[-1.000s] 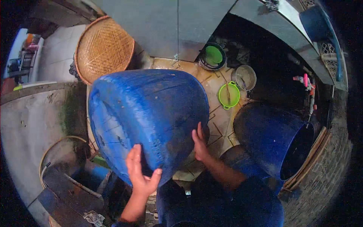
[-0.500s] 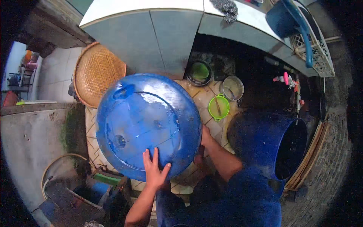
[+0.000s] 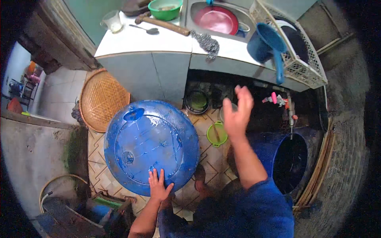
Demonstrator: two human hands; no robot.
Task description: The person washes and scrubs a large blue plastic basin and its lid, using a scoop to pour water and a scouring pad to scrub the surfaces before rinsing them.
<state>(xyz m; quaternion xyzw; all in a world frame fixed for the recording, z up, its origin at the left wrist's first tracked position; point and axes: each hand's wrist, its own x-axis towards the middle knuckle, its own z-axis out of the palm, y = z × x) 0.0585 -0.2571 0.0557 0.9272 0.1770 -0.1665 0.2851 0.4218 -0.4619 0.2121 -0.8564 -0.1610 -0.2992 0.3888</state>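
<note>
A large blue plastic drum (image 3: 151, 139) stands in front of me on the tiled floor, its round, wet end facing up. My left hand (image 3: 159, 189) lies on the near edge of that end, fingers spread and flat. Raised in the air to the right of the drum, my right hand (image 3: 239, 115) is open and holds nothing. It is slightly blurred, and apart from the drum. Beneath it are a lime-green strainer (image 3: 217, 134) and a round metal pot (image 3: 225, 113), which the hand partly hides.
A second blue drum (image 3: 260, 152) lies at the right, its open mouth below a pink-handled tap (image 3: 274, 98). A blue dipper (image 3: 266, 43) hangs by a white crate (image 3: 301, 65) at the counter. A woven tray (image 3: 104, 99) leans at left. Boards (image 3: 317, 168) stand at right.
My right hand has left the drum's right side and risen toward the counter. My left hand stays on the drum. The view has tilted up, showing more of the counter and sink.
</note>
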